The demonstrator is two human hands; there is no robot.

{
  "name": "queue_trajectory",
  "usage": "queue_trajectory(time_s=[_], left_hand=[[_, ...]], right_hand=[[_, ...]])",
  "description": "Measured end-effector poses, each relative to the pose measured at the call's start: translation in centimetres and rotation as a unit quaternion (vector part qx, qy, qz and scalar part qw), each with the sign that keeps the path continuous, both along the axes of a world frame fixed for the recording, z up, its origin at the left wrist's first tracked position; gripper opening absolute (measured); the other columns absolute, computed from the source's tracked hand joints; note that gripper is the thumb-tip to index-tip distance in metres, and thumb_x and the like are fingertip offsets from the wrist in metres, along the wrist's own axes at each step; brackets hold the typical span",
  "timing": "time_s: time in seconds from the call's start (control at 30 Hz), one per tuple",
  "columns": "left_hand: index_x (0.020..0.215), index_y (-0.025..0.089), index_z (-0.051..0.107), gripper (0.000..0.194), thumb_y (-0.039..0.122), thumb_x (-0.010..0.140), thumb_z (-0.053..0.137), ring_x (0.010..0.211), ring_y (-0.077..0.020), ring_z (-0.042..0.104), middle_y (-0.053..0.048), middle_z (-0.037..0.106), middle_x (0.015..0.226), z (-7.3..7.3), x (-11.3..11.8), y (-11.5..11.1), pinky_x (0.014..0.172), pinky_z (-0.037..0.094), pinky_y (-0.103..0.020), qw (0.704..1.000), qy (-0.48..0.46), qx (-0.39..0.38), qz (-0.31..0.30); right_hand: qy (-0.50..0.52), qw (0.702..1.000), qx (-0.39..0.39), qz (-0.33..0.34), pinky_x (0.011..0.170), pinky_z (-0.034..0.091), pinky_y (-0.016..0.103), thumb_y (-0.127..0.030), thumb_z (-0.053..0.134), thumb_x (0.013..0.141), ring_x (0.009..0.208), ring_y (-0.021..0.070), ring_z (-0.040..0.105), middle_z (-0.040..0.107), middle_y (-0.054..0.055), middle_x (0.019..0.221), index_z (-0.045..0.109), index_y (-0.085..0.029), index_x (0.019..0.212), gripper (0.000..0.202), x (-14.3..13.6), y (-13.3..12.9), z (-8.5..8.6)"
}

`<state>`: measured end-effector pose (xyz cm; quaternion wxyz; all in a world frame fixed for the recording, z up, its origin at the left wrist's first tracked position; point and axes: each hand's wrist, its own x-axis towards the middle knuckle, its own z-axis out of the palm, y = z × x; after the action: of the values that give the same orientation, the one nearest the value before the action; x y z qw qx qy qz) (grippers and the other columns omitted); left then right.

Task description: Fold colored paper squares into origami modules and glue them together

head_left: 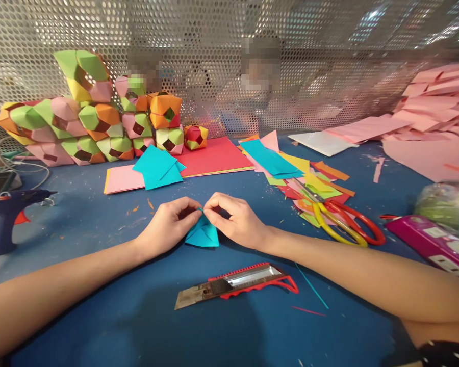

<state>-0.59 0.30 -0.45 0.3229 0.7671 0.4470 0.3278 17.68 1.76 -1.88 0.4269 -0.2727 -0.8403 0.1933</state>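
Observation:
A small folded piece of turquoise paper (202, 234) is held upright at the middle of the blue table (99, 316). My left hand (172, 224) pinches its upper left edge between thumb and fingers. From the other side my right hand (235, 219) closes on the same paper near its top corner. The fingertips of both hands almost meet there and cover part of the folds. In front of them lies a red utility knife (245, 283) with its blade out to the left. Behind my left hand, turquoise paper sheets (158, 168) rest on pink and red paper.
Folded paper balls (103, 120) are stacked at the back left. A glue gun (7, 214) stands at the left edge. Scissors (329, 224) lie on coloured scraps to the right, near a purple power strip (424, 239). Pink paper (436, 112) is piled before a perforated metal screen (214, 30).

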Motion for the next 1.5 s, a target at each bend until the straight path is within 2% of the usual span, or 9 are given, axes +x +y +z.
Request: queue_trajectory(time_s=[0.37,0.63,0.77,1.0,1.2,1.33,1.5], left_hand=[[0.089,0.016,0.063,0.022,0.032,0.086,0.049,0.072,-0.0122,0.058,-0.001,0.066,0.080,0.24,0.01,-0.12,0.065,0.046,-0.022,1.000,-0.006,0.005,-0.011],[0.084,0.015,0.062,0.018,0.026,0.085,0.048,0.068,-0.0110,0.055,0.000,0.063,0.074,0.39,-0.16,-0.36,0.062,0.044,-0.021,0.999,0.008,0.047,0.014],[0.080,0.014,0.061,0.016,0.024,0.084,0.049,0.065,-0.0099,0.053,0.001,0.061,0.070,0.49,-0.19,-0.45,0.060,0.043,-0.020,0.998,0.003,0.065,0.026],[0.081,0.015,0.060,0.017,0.026,0.085,0.048,0.066,-0.0102,0.052,0.000,0.060,0.072,0.51,-0.09,-0.43,0.061,0.043,-0.021,0.998,-0.002,0.048,0.027],[0.093,0.016,0.060,0.023,0.035,0.086,0.049,0.064,-0.0109,0.051,0.000,0.058,0.071,0.28,-0.11,-0.31,0.058,0.041,-0.021,1.000,-0.006,0.023,0.002],[0.086,0.015,0.061,0.022,0.033,0.087,0.048,0.071,-0.0121,0.054,-0.001,0.062,0.076,0.30,-0.14,-0.27,0.064,0.044,-0.022,1.000,-0.002,0.026,-0.007],[0.084,0.015,0.061,0.022,0.032,0.087,0.047,0.070,-0.0116,0.054,0.000,0.062,0.075,0.44,-0.11,-0.36,0.064,0.044,-0.022,0.999,-0.005,0.032,-0.003]], right_hand=[[-0.002,1.000,0.004,-0.008,0.065,0.041,0.026,-0.016,0.046,0.087,0.066,0.0114,0.049,0.051,0.000,0.070,0.051,-0.019,0.076,0.012,-0.11,-0.06,-0.06],[-0.021,0.999,-0.030,0.005,0.062,0.041,0.025,-0.021,0.049,0.087,0.067,0.0114,0.049,0.052,0.001,0.072,0.052,-0.017,0.079,0.010,-0.02,0.03,0.07],[-0.026,0.999,-0.031,0.015,0.059,0.039,0.024,-0.020,0.048,0.087,0.062,0.0104,0.046,0.049,-0.001,0.068,0.051,-0.017,0.074,0.013,-0.02,0.08,0.00],[-0.019,0.999,-0.020,0.016,0.058,0.038,0.024,-0.015,0.046,0.087,0.060,0.0099,0.045,0.048,-0.001,0.065,0.050,-0.018,0.070,0.017,-0.09,0.07,-0.04],[-0.018,1.000,-0.015,0.015,0.057,0.037,0.024,-0.015,0.046,0.087,0.059,0.0096,0.044,0.046,-0.002,0.064,0.049,-0.018,0.069,0.018,-0.13,-0.01,-0.10],[-0.024,0.999,-0.034,0.019,0.057,0.036,0.023,-0.017,0.046,0.087,0.058,0.0093,0.043,0.046,-0.002,0.064,0.049,-0.018,0.069,0.018,-0.14,0.00,-0.10],[-0.036,0.998,-0.053,0.017,0.057,0.036,0.023,-0.021,0.046,0.088,0.059,0.0094,0.043,0.046,-0.002,0.065,0.049,-0.018,0.070,0.019,-0.09,0.01,-0.04]])
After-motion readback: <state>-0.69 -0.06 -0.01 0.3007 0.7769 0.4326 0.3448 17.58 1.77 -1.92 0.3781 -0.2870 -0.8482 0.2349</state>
